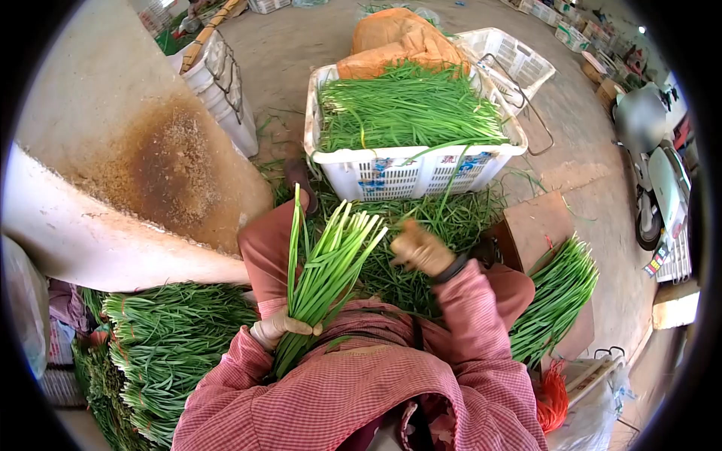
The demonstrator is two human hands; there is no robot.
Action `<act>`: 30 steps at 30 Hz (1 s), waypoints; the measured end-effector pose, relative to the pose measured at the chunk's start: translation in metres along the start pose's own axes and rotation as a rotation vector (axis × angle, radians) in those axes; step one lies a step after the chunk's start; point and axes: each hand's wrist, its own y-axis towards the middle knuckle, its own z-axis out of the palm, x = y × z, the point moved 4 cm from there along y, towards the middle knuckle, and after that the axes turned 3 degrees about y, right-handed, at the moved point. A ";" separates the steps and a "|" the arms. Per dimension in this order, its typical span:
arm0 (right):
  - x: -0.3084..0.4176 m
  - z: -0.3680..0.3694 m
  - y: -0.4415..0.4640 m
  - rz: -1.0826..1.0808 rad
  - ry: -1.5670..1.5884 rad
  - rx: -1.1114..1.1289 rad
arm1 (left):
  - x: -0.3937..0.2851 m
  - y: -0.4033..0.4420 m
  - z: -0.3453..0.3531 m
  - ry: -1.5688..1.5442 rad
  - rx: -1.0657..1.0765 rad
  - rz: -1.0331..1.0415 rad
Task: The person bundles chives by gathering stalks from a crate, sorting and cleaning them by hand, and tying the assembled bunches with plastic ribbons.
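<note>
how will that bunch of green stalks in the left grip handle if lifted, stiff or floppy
The bunch of green stalks seems fairly stiff toward its pale ends, which stand up above the left grip. It is probably light, being all slender stalks. Some might slip loose: no band shows, and those ends fan apart.

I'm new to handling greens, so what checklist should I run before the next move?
1. Left hand gripping the green bunch: ok, closed around it.
2. Right hand empty: cannot tell; nothing shows in it, but it is blurred.
3. Pale ends level: not ok, one stalk sticks up past the rest.
4. Bunch tied: cannot tell, the hand covers part.
5. Red strands in view: ok, at the right side.
</note>
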 end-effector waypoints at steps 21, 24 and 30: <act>-0.095 0.072 0.046 0.106 0.811 0.343 | -0.033 0.006 0.044 1.743 -0.589 0.072; -0.082 0.070 0.046 -0.159 0.438 0.374 | -0.057 -0.013 0.022 1.310 -0.114 0.469; -0.037 0.107 0.030 0.282 1.190 0.720 | -0.002 0.066 -0.002 0.271 0.552 -0.028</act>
